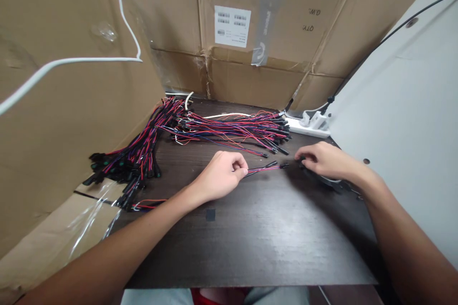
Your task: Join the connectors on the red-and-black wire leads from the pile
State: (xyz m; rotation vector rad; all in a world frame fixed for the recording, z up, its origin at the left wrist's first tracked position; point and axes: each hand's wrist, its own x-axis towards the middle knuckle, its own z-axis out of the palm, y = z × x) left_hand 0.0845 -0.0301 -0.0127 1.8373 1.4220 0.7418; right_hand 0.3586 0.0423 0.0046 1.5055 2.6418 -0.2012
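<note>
At the centre of the frame we see the left hand (222, 171) pinched on a short wire lead (265, 167) lying on the dark counter (250, 243). The right hand (322, 159), fingers curled, touches small black parts; its grip we cannot tell. Wire bundles (229, 128) lie above.

Your light is even and fairly bright, coming from overhead. It leaves a soft sheen on the dark counter (250, 243) near the front edge, and glare on the plastic wrap (89, 221) at lower left. You get soft shadow under the right hand (324, 159) and forearm. Wide-angle lens bends the cardboard walls (53, 119) and white panel (404, 119) at the edges. Centre sharp; your forearms at the bottom go slightly soft.
</note>
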